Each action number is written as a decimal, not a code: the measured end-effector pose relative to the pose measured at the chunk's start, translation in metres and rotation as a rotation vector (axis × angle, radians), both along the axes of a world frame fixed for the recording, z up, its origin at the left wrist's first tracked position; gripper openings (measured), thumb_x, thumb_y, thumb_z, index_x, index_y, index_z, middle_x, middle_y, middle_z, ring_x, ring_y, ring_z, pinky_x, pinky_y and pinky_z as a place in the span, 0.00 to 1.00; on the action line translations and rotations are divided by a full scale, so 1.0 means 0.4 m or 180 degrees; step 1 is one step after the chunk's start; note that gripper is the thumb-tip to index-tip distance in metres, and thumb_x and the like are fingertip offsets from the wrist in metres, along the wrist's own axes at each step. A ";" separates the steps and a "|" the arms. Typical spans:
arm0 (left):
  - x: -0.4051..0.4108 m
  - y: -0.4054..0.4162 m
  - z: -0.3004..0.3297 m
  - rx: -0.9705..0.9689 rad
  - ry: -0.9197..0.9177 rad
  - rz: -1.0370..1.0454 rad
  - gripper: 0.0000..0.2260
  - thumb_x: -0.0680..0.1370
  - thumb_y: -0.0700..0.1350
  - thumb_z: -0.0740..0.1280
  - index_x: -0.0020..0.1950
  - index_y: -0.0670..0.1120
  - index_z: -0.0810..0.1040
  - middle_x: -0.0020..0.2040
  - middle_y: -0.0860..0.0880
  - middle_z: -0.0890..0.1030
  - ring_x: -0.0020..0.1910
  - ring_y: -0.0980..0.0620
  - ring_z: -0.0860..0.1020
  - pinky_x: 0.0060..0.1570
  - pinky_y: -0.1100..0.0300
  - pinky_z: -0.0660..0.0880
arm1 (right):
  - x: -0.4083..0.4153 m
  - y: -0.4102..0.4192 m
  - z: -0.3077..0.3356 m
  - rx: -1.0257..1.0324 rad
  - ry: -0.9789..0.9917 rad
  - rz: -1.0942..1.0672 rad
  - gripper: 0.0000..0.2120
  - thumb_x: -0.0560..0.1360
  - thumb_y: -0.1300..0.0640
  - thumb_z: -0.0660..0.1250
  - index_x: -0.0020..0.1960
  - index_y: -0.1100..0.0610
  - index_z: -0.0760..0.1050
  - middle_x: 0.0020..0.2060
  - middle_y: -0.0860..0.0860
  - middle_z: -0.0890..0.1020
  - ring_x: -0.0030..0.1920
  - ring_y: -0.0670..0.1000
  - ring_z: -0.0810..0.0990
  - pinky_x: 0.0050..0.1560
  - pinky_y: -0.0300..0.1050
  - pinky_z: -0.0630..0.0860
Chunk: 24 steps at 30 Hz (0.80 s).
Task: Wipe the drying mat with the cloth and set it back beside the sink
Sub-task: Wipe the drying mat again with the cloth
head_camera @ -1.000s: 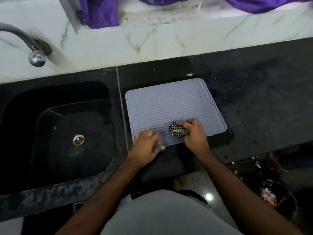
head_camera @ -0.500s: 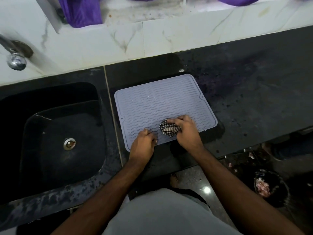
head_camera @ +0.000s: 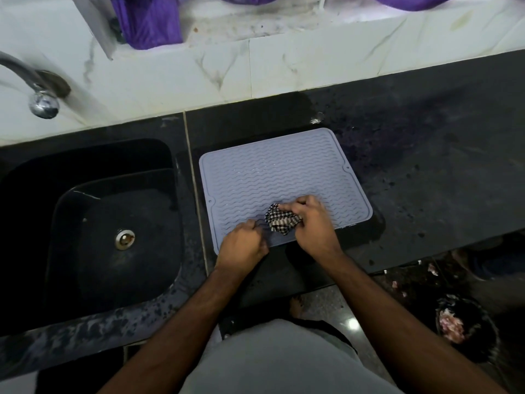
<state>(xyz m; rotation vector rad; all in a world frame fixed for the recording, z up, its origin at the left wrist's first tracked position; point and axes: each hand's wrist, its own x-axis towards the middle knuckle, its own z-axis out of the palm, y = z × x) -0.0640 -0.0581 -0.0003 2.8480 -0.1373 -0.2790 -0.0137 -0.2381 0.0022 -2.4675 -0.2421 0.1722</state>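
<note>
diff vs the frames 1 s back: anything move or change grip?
The left hand went from fingers spread flat to curled at the drying mat's near edge. The right hand stays closed on the checked cloth, same near-edge spot. Mat still flat beside the sink.

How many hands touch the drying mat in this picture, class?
2. The left hand presses the drying mat's near-left corner; the right hand bunches the checked cloth on its near edge.
</note>
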 end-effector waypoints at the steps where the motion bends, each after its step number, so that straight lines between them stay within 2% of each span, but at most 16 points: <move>1: -0.009 0.018 0.000 -0.0238 -0.0035 0.0222 0.08 0.78 0.48 0.67 0.52 0.45 0.80 0.51 0.49 0.75 0.51 0.49 0.76 0.45 0.56 0.72 | 0.001 0.000 0.002 0.0007 -0.0015 -0.0008 0.35 0.67 0.75 0.62 0.65 0.45 0.80 0.55 0.49 0.74 0.58 0.52 0.72 0.63 0.53 0.74; 4: -0.047 0.096 0.000 -0.0873 -0.0283 0.1265 0.03 0.78 0.46 0.70 0.48 0.47 0.80 0.48 0.52 0.74 0.45 0.51 0.77 0.43 0.57 0.72 | -0.002 0.016 0.008 0.0074 -0.0088 -0.0014 0.37 0.67 0.75 0.62 0.68 0.45 0.77 0.56 0.49 0.73 0.58 0.53 0.72 0.62 0.54 0.74; 7: -0.084 0.161 -0.005 -0.0907 -0.0471 0.1870 0.03 0.81 0.45 0.66 0.51 0.46 0.77 0.49 0.49 0.75 0.46 0.49 0.77 0.45 0.52 0.76 | -0.023 0.070 0.011 0.0134 -0.0151 0.0209 0.39 0.71 0.74 0.61 0.74 0.42 0.71 0.59 0.51 0.71 0.60 0.54 0.69 0.64 0.55 0.73; 9: -0.101 0.172 -0.003 -0.0957 -0.0505 0.2002 0.04 0.83 0.46 0.62 0.52 0.46 0.73 0.47 0.47 0.77 0.45 0.46 0.78 0.44 0.49 0.76 | -0.044 0.123 0.009 0.0046 -0.0109 0.0542 0.39 0.74 0.72 0.61 0.77 0.38 0.65 0.63 0.53 0.69 0.63 0.56 0.68 0.65 0.55 0.72; 11: -0.118 0.169 -0.004 -0.1051 -0.0527 0.2066 0.05 0.85 0.47 0.59 0.52 0.47 0.68 0.42 0.46 0.78 0.40 0.42 0.78 0.39 0.50 0.73 | -0.069 0.182 0.006 -0.0241 -0.0048 0.1002 0.41 0.76 0.71 0.59 0.79 0.36 0.58 0.69 0.54 0.66 0.66 0.58 0.66 0.66 0.57 0.71; 14: -0.142 0.166 -0.010 -0.1023 -0.0709 0.1601 0.05 0.85 0.44 0.58 0.49 0.49 0.65 0.38 0.45 0.79 0.37 0.41 0.79 0.36 0.54 0.68 | -0.114 0.232 -0.020 -0.1035 -0.0233 0.1601 0.36 0.78 0.65 0.57 0.79 0.38 0.56 0.75 0.53 0.63 0.70 0.60 0.65 0.66 0.60 0.66; 16: -0.147 0.181 -0.021 -0.0660 -0.0930 0.1172 0.07 0.84 0.41 0.59 0.48 0.50 0.64 0.38 0.45 0.80 0.39 0.41 0.79 0.39 0.53 0.69 | -0.120 0.228 -0.047 -0.1090 -0.0375 0.1589 0.33 0.79 0.63 0.58 0.79 0.40 0.59 0.76 0.50 0.64 0.71 0.59 0.65 0.66 0.60 0.63; 19: -0.141 0.186 -0.032 0.0135 -0.0877 0.0982 0.04 0.82 0.42 0.59 0.48 0.48 0.68 0.38 0.44 0.82 0.40 0.42 0.81 0.46 0.50 0.73 | -0.107 0.194 -0.076 -0.1017 -0.0603 0.1744 0.29 0.79 0.61 0.63 0.75 0.38 0.65 0.73 0.47 0.70 0.69 0.57 0.70 0.66 0.60 0.63; 22: -0.109 0.137 -0.005 0.0805 -0.0286 0.0906 0.06 0.80 0.41 0.57 0.54 0.43 0.72 0.42 0.44 0.84 0.43 0.44 0.83 0.48 0.51 0.73 | -0.099 0.131 -0.093 -0.0995 -0.0784 0.1709 0.28 0.77 0.60 0.64 0.72 0.38 0.70 0.69 0.45 0.75 0.69 0.55 0.71 0.73 0.63 0.58; 24: -0.068 0.101 0.023 0.1137 0.0009 0.0886 0.11 0.79 0.39 0.58 0.60 0.41 0.70 0.49 0.46 0.84 0.50 0.46 0.83 0.51 0.53 0.73 | -0.100 0.083 -0.091 -0.1063 -0.0964 0.1435 0.26 0.76 0.58 0.59 0.70 0.37 0.72 0.65 0.44 0.77 0.68 0.54 0.72 0.75 0.62 0.52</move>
